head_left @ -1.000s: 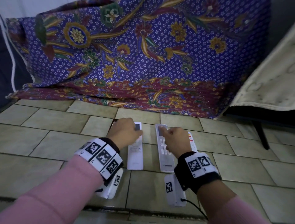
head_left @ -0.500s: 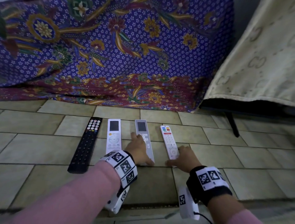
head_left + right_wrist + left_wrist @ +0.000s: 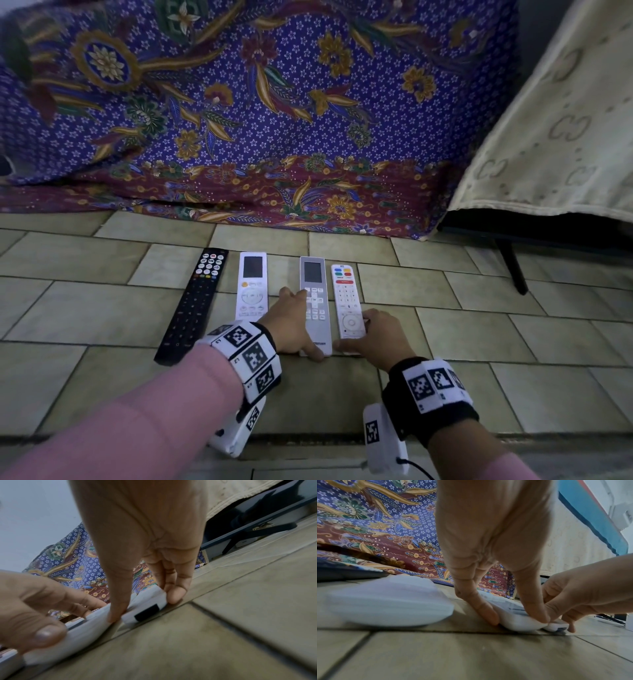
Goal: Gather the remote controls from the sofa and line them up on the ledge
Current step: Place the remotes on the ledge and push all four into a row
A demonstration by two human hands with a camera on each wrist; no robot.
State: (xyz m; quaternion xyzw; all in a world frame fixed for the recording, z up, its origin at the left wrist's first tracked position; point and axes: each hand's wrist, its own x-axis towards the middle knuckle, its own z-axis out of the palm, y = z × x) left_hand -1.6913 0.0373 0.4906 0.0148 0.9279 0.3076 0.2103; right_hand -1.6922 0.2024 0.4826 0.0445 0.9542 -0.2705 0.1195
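Four remotes lie side by side on the tiled ledge (image 3: pixel 479 325): a black remote (image 3: pixel 193 305), a white remote with a screen (image 3: pixel 252 284), a grey remote (image 3: pixel 315 274) and a white remote with coloured buttons (image 3: pixel 346 294). My left hand (image 3: pixel 291 322) pinches the near end of the grey remote (image 3: pixel 517 622), one finger on each side. Just to its right, my right hand (image 3: pixel 373 335) pinches the near end of the coloured-button remote (image 3: pixel 145 611) between thumb and fingers (image 3: pixel 175 593). Both remotes lie flat on the tiles.
A sofa draped in purple floral cloth (image 3: pixel 274 120) rises right behind the remotes. At the right a cream cloth (image 3: pixel 548 137) hangs over a dark frame with a leg (image 3: pixel 510 267). The ledge's front edge (image 3: pixel 308 442) runs beneath my wrists.
Both hands have slid back from over the remotes to their near ends. The grey and coloured-button remotes now lie closer together than half a second ago.
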